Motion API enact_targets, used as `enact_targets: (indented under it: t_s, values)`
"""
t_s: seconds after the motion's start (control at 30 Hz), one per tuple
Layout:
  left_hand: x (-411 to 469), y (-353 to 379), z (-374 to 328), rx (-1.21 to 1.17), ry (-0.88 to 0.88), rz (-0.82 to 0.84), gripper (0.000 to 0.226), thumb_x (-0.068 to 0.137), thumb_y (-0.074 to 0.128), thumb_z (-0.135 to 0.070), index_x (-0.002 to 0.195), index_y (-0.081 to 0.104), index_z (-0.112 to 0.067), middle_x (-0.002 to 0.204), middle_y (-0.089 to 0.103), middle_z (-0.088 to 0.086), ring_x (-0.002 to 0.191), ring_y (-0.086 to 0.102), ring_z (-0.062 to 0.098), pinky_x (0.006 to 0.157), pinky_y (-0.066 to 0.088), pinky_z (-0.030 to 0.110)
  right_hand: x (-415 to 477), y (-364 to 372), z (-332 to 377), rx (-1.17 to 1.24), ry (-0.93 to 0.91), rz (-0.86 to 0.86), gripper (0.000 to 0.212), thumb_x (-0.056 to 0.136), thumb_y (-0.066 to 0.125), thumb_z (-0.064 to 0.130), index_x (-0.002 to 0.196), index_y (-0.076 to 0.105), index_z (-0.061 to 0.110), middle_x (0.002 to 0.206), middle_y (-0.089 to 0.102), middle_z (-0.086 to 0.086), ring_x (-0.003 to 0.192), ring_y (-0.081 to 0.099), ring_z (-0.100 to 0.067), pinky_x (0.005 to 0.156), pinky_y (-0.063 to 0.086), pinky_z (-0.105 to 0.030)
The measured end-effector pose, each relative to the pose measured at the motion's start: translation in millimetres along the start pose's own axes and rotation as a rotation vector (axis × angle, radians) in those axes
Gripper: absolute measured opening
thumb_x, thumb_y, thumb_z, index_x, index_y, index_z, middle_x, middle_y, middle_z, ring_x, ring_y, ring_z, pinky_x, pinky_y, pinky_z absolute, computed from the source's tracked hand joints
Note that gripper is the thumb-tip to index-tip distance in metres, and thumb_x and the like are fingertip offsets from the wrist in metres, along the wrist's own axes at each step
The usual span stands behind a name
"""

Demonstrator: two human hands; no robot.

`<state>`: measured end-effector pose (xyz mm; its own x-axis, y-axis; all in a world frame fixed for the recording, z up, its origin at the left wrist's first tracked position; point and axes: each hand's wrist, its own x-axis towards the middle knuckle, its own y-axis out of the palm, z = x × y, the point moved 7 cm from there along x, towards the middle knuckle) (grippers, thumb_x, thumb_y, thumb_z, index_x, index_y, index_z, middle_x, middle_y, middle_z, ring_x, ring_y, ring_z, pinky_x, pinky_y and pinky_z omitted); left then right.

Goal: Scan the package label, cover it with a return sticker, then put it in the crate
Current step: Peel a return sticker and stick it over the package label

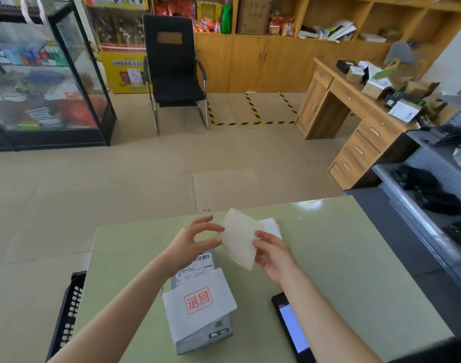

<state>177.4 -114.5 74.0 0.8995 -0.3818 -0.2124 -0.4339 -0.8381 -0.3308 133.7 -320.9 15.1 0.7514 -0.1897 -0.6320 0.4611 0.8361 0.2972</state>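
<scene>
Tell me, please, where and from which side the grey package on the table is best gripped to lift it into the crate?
Probably by its two long side edges, coming from above. The grey package lies flat on the table, its long sides free. The return sticker overhangs the left edge, so grip below it to avoid creasing it. The crate sits at the table's left.

L hand (195,242) open, R (272,251) pinching

Pale green table (342,258); grey package (205,339); white sticker (198,305), red stamp; black crate (67,310); yellow-black floor tape (253,123)
</scene>
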Motion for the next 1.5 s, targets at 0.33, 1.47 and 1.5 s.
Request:
enact_targets:
  t_s: [0.33, 1.47, 1.5]
  values:
    - [-52.5, 50.1, 101.1, 0.955, 0.074, 0.194, 0.081, 0.08, 0.048, -0.07, 0.146, 0.007, -0.047, 0.16, -0.007, -0.011, 0.146, -0.015, 0.017, 0.118, -0.009, 0.041, 79.2, -62.9, -5.2, -0.047, -0.073, -0.341, 0.046, 0.074, 0.055, -0.022, 0.112, 0.059, 0.004, 0.1, 0.058, -0.013, 0.081, 0.061, -0.026, 0.069, 0.055, -0.038]
    - [-72.6, 57.9, 58.2, 0.137, 0.043, -0.184, 0.036, 0.087, 0.066, -0.024, 0.122, 0.06, -0.03, 0.126, 0.056, -0.016, 0.104, 0.057, 0.005, 0.091, 0.05, 0.026, -32.0, 15.7, -92.3, -0.247, 0.088, 0.224, 0.015, 0.081, 0.069, 0.006, 0.095, 0.07, 0.001, 0.091, 0.072, -0.018, 0.078, 0.069, -0.028, 0.073, 0.058, -0.034]
    - [-73.7, 59.3, 54.6, 0.104, 0.044, -0.188, 0.035, 0.087, 0.066, -0.023, 0.121, 0.061, -0.031, 0.124, 0.058, -0.016, 0.102, 0.058, 0.003, 0.089, 0.051, 0.024, -36.4, 18.1, -90.9, -0.203, 0.096, 0.239, 0.016, 0.081, 0.069, 0.007, 0.095, 0.071, 0.002, 0.091, 0.073, -0.017, 0.078, 0.069, -0.027, 0.072, 0.059, -0.033]
